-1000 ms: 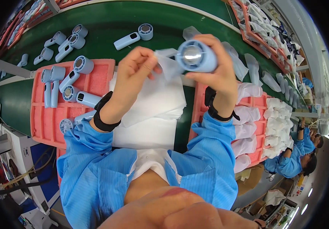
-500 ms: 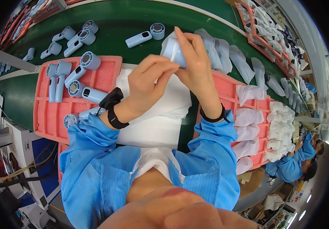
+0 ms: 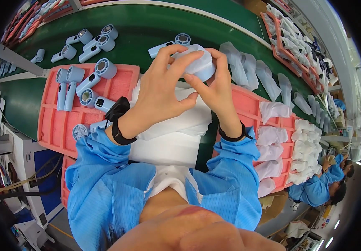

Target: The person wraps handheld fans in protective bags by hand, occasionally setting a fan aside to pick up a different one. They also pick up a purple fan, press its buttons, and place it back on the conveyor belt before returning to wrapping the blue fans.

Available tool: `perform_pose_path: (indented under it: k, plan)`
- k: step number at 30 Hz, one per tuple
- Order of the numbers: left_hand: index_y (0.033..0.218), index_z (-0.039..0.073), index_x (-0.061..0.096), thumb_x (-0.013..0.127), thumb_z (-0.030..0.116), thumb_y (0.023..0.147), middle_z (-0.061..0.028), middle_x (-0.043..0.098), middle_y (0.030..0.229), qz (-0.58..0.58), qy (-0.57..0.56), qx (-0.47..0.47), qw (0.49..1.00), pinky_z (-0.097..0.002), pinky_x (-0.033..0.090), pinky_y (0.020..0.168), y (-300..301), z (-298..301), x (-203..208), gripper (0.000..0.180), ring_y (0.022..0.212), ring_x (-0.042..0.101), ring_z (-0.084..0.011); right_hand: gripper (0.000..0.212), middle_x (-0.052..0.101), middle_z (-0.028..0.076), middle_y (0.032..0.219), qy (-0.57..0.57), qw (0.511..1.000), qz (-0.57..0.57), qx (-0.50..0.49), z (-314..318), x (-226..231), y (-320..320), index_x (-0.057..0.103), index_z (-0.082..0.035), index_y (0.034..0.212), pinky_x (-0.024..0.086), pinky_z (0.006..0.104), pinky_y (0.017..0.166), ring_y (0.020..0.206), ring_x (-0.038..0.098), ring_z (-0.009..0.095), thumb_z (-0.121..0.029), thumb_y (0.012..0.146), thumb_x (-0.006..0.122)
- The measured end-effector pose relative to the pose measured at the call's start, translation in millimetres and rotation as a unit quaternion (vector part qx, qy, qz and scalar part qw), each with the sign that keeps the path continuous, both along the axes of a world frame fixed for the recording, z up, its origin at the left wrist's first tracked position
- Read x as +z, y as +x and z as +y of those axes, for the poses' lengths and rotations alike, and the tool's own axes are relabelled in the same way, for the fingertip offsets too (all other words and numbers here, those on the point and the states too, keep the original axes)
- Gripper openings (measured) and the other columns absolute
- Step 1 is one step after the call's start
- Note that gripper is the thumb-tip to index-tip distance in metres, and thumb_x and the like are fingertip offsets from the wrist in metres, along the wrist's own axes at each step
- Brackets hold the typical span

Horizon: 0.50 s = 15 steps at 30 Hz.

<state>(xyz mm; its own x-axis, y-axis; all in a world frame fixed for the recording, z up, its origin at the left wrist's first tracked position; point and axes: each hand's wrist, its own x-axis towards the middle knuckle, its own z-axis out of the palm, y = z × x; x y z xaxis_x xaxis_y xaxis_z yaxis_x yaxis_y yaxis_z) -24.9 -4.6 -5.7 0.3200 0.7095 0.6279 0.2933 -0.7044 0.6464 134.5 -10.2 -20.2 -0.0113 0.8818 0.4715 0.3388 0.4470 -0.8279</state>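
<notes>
Over the green bench, both my hands close around a light-blue handheld fan (image 3: 204, 72) wrapped in a translucent white sleeve. My left hand (image 3: 160, 85) grips its left and upper side with curved fingers. My right hand (image 3: 218, 90) clasps the right side, its thumb across the front. The handle is not visible, so I cannot tell how far the sleeve covers it. Just behind my left fingers lies a bare blue fan (image 3: 182, 39), its handle partly covered by my hand. Below my hands is a stack of white sleeves (image 3: 168, 144).
On the left, a pink foam tray (image 3: 124, 79) holds several bare fans (image 3: 105, 68). To the right, another pink tray (image 3: 247, 102) carries several wrapped fans (image 3: 272, 136). More wrapped fans (image 3: 267, 78) line the green bench (image 3: 147, 29). A co-worker in blue (image 3: 318, 184) sits far right.
The wrapped fan has turned in my hands, its rounded end now facing up. My left hand has moved up from a pinch at its lower edge to a grip round its side.
</notes>
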Motion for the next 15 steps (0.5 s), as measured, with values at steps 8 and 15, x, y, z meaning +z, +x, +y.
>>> perform_pose_path:
  k: [8, 15]
  plan:
    - [0.115, 0.012, 0.056, 0.075, 0.005, 0.064, -0.0122, 0.046, 0.124, -0.071, 0.004, -0.058, 0.996, -0.0319, 0.046, 0.083, -19, 18, -2, 0.055, 0.107, 0.053, -0.0232, 0.06, 0.053, 0.013, 0.109, 0.018, 0.984, 0.037, 0.174, 2, 15, 12, 0.045, 0.0, 0.117, 0.051, 0.0325, 0.074, 0.099, 0.056, 0.022, -0.01, 0.068, 0.078]
    - [0.109, 0.009, 0.059, 0.084, 0.017, 0.065, -0.0116, 0.046, 0.121, -0.274, 0.012, -0.001, 0.962, -0.0322, 0.041, 0.09, -21, 14, -4, 0.051, 0.107, 0.049, -0.0237, 0.045, 0.057, 0.013, 0.091, 0.019, 0.983, -0.12, 0.138, 8, 1, 17, 0.054, -0.002, 0.105, 0.05, 0.0333, 0.065, 0.082, 0.061, 0.028, -0.002, 0.064, 0.073]
